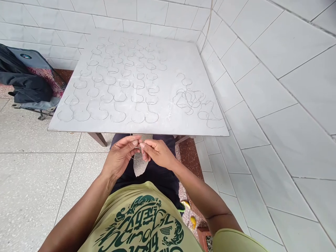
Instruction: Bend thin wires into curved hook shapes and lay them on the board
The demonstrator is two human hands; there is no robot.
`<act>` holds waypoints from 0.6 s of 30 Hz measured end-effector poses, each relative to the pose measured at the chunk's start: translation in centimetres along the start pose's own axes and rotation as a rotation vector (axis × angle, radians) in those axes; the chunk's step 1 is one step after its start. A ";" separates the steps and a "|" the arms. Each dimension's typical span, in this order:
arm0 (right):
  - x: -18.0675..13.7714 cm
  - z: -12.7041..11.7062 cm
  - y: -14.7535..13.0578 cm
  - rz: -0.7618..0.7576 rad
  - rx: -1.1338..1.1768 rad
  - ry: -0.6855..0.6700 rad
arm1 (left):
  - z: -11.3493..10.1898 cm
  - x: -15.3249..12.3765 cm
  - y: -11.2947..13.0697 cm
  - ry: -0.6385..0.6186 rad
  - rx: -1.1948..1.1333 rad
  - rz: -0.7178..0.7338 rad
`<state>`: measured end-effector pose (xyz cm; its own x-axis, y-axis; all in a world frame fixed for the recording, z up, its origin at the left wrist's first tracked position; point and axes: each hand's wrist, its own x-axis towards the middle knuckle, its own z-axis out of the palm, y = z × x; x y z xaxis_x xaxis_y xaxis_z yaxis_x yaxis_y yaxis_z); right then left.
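Just below the near edge of the white tabletop point(181, 56), my left hand point(120, 152) and my right hand point(159, 153) meet with fingertips pinched together. A thin curved wire point(135, 159) runs between them, its loop hanging under the fingers and one end rising above my left hand. Exactly where each fingertip grips it is too small to see. On the tabletop lie several S-shaped wires point(151, 122), spread in rows over the left and middle. A tangled heap of similar wires point(189, 98) rests at the right.
A folding chair point(28, 54) with dark cloth on it stands at the left. White tiled walls point(262, 87) border the table at the back and right. A thin cable point(209, 26) hangs in the corner. A yellow object point(193, 222) lies on the floor near my right arm.
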<state>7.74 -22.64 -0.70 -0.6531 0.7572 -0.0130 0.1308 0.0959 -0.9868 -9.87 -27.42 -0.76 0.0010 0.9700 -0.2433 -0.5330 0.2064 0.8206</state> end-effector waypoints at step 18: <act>-0.6 3.2 0.3 0.134 0.277 0.259 | 0.4 -0.7 -0.3 0.161 0.422 0.187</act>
<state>5.79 -25.13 -1.53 -0.4293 0.8926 -0.1380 -0.0276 -0.1657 -0.9858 -9.37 -28.09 -0.60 -0.2107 0.9700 -0.1209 -0.1218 0.0967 0.9878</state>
